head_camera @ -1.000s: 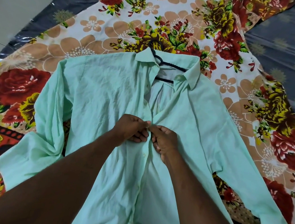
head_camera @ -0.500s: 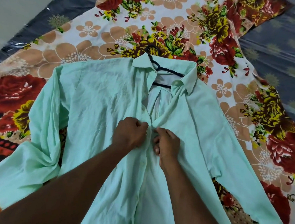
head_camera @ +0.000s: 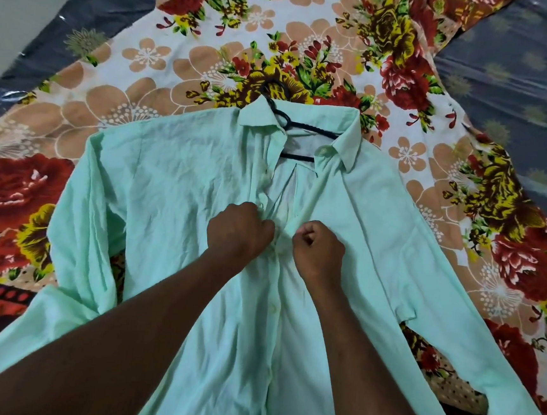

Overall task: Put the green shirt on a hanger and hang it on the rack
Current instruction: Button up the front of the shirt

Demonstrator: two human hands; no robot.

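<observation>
The green shirt lies spread flat, front up, on a flowered sheet. The left hand and the right hand are curled tight and close together, each gripping one edge of the shirt's front opening. Just beyond them, a black hanger sits inside the open collar.

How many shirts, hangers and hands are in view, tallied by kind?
light green button-up shirt: 1
black twisted hanger: 1
hands, the left hand and the right hand: 2
Total: 4
</observation>
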